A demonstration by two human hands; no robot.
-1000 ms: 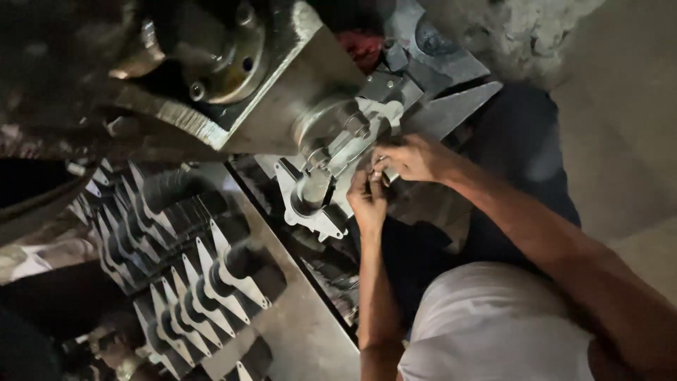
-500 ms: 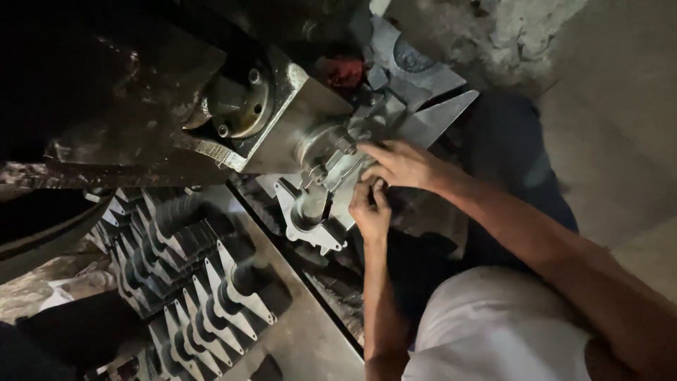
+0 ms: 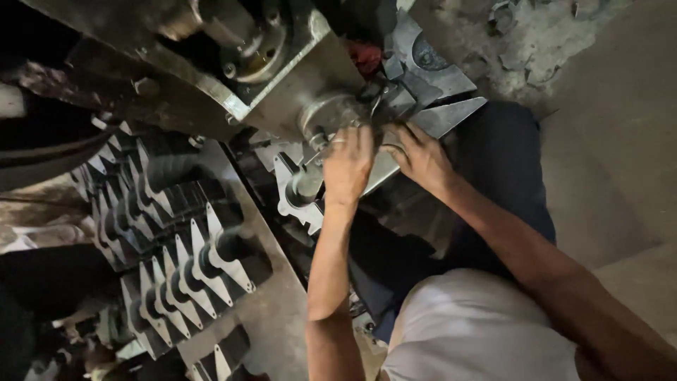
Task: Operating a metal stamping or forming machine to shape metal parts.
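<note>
My left hand (image 3: 347,164) lies over a grey metal casting (image 3: 296,192) with a lobed flange, clamped at the round chuck (image 3: 330,113) of a heavy machine (image 3: 282,67). Its fingers curl around the part where it meets the chuck. My right hand (image 3: 422,156) grips the same casting from the right side, fingers pressed on its flat plate (image 3: 451,116). Both forearms reach up from the lower right.
Rows of several similar finned castings (image 3: 176,240) are stacked on a metal sheet (image 3: 275,317) at the left. A dark blue cloth (image 3: 508,169) covers my lap. Metal scraps lie on the concrete floor (image 3: 606,106) at the upper right.
Both hands have moved up onto the casting at the chuck; the left hand rose from below the part to cover it. The view has shifted closer to the machine.
</note>
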